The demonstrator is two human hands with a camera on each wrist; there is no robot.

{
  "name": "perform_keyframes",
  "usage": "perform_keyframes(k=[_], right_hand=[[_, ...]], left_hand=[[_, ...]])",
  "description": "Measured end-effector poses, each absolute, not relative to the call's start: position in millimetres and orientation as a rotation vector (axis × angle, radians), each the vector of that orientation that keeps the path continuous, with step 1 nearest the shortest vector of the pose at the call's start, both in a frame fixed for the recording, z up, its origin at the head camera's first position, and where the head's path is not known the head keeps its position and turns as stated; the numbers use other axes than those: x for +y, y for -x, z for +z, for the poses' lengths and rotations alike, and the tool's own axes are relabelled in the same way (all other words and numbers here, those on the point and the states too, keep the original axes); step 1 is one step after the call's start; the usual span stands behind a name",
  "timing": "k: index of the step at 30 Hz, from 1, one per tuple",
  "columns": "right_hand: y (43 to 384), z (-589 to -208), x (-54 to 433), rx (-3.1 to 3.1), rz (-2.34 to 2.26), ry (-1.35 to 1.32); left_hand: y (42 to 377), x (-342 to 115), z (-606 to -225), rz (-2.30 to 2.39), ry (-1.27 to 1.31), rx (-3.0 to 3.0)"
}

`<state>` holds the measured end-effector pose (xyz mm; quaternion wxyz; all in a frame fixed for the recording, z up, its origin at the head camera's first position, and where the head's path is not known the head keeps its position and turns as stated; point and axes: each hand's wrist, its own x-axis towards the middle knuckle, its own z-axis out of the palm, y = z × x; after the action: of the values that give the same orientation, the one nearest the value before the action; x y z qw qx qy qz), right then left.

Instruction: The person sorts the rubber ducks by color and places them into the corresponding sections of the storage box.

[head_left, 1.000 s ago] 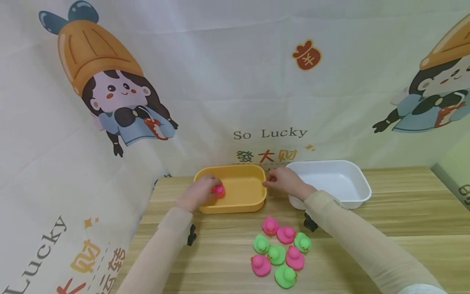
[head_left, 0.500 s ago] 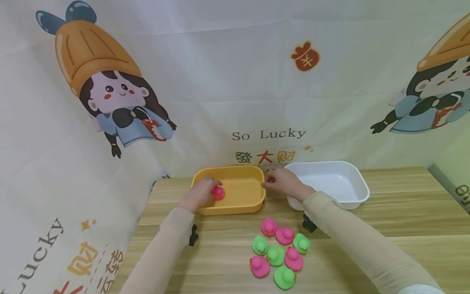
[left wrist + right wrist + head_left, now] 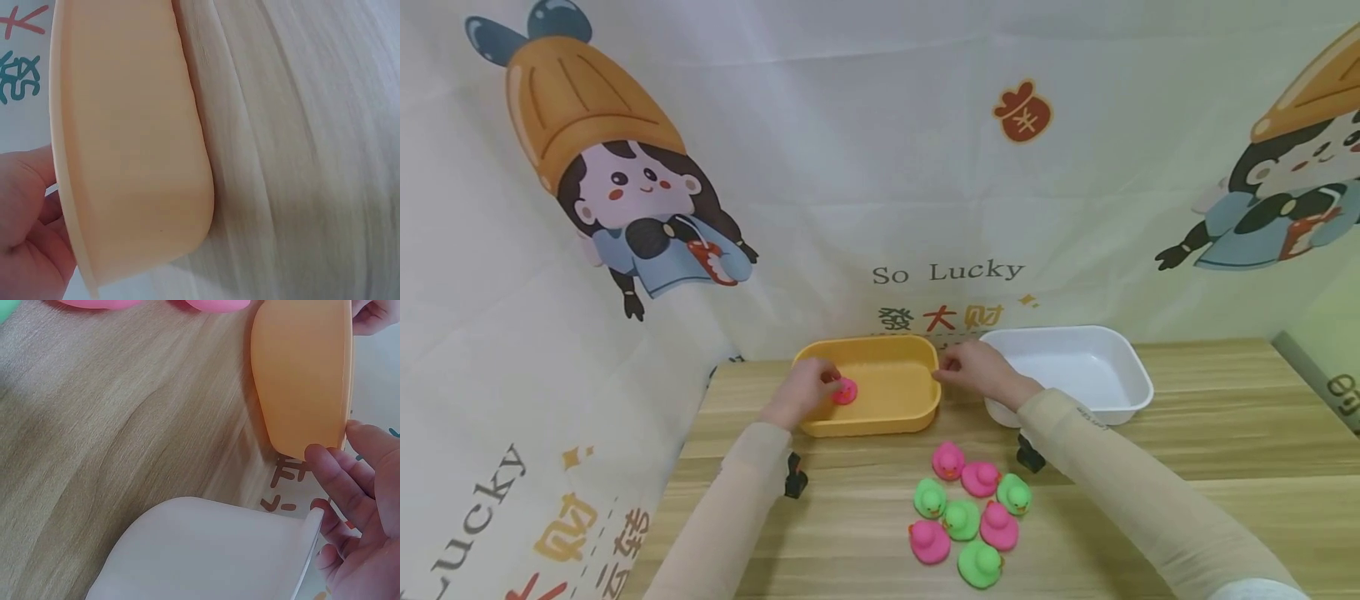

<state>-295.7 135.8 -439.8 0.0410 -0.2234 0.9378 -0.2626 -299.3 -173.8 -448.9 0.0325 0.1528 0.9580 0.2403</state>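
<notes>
A pink rubber duck [image 3: 845,391] sits in the left part of the yellow basin [image 3: 895,392]. Just left of that duck, my left hand [image 3: 801,390] hovers over the basin with loosely bent fingers; it appears to hold nothing. In the left wrist view the basin's wall [image 3: 131,125] hides part of the fingers. My right hand [image 3: 981,371] pinches the yellow basin's right rim between thumb and finger, as the right wrist view shows. Its other fingers [image 3: 334,528] are by the rim of the white basin [image 3: 206,550].
Several pink and green rubber ducks lie grouped on the wooden table [image 3: 1097,508] in front of the basins, among them a green duck [image 3: 981,564] and a pink duck [image 3: 929,542]. Behind the table hangs a printed cloth [image 3: 850,167].
My left hand has let go of the pink duck inside the yellow basin and drawn slightly left of it. The right hand keeps its hold on the rim.
</notes>
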Motion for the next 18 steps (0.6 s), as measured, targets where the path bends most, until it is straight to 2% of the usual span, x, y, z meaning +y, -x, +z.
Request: perform_keyframes(k=[18], right_hand=[[297.9,-445.7,134.7,2.887,-0.787,0.690]], left_hand=[[304.1,-181.6,-452.9,0.774,-0.472,3.013]])
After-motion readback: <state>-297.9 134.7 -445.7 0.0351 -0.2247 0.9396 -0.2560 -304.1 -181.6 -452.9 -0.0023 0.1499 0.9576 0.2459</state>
